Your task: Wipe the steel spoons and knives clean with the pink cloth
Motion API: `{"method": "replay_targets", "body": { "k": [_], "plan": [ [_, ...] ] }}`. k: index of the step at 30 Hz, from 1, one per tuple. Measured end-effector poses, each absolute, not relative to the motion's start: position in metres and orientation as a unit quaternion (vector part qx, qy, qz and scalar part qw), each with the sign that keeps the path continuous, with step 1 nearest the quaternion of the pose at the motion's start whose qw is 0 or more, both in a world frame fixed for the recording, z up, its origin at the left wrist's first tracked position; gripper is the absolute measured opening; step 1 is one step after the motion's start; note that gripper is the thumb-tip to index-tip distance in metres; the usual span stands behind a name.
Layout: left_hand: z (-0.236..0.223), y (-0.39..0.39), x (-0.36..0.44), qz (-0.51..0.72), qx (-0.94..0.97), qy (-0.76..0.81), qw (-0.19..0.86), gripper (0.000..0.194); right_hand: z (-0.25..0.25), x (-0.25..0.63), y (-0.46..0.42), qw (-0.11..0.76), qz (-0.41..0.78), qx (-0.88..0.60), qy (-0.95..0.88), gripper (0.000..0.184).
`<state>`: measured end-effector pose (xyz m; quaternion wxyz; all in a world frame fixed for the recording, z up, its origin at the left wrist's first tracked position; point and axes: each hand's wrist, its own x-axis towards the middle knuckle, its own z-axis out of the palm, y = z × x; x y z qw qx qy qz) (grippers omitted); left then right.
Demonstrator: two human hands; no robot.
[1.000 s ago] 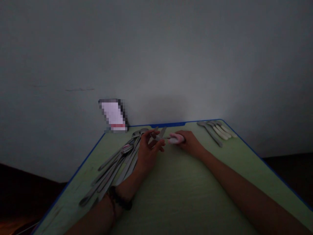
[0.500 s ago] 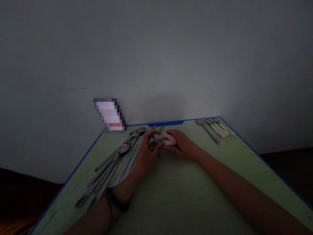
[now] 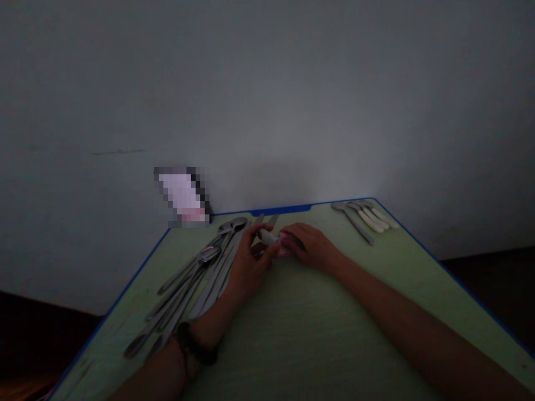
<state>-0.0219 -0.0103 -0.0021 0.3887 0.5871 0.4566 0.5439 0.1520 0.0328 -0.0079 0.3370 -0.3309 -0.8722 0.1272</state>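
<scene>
In dim light, my left hand [image 3: 253, 259] pinches a pale, oval piece that looks like the bowl of a spoon [image 3: 267, 237] between thumb and fingers. Pressed against it from the right is my right hand [image 3: 311, 245], its fingers closed around a crumpled pink cloth [image 3: 286, 247]. Both hands meet above the middle of the table, and the rest of the held piece is hidden by them. Left of my left hand lies a spread of metal spoons [image 3: 209, 254] and other long cutlery. Behind the hands, two narrow metal tips [image 3: 273, 219] point toward the wall.
The pale green table [image 3: 317, 334] has a blue rim and stands against a grey wall [image 3: 267, 100]. At its far left corner leans a phone-like device with a blurred screen [image 3: 181, 192]. Several white-handled utensils [image 3: 370, 217] and a metal spoon [image 3: 353, 223] lie far right.
My right fingers have curled further over the pink cloth, and less of it shows. The pale piece is more exposed. The view has shifted slightly; the laid-out cutlery stays in place.
</scene>
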Motion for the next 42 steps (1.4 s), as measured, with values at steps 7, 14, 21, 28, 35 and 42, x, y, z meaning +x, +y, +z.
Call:
{"method": "replay_targets", "body": {
  "k": [7,14,21,28,35,42],
  "plan": [
    [-0.004,-0.009,-0.023,0.546,0.582,0.462,0.386,0.041,-0.017,0.152,0.043,0.288,0.089,-0.359,-0.883,0.033],
    [-0.003,-0.008,-0.020,0.611,0.555,0.423,0.374,0.037,-0.017,0.164,0.055,0.273,0.070,-0.390,-0.876,0.032],
    [-0.001,-0.004,-0.023,0.671,0.514,0.388,0.368,0.041,-0.019,0.166,0.058,0.283,0.048,-0.428,-0.857,0.034],
    [-0.001,0.002,-0.029,0.680,0.462,0.424,0.380,0.027,-0.014,0.166,0.051,0.270,0.046,-0.411,-0.870,0.034],
    [0.007,0.001,-0.034,0.665,0.463,0.445,0.381,0.026,-0.014,0.162,0.037,0.276,0.085,-0.395,-0.872,0.038],
    [0.009,-0.003,-0.034,0.607,0.479,0.518,0.365,0.023,-0.013,0.164,0.034,0.326,0.145,-0.424,-0.832,0.036]
  ]
}}
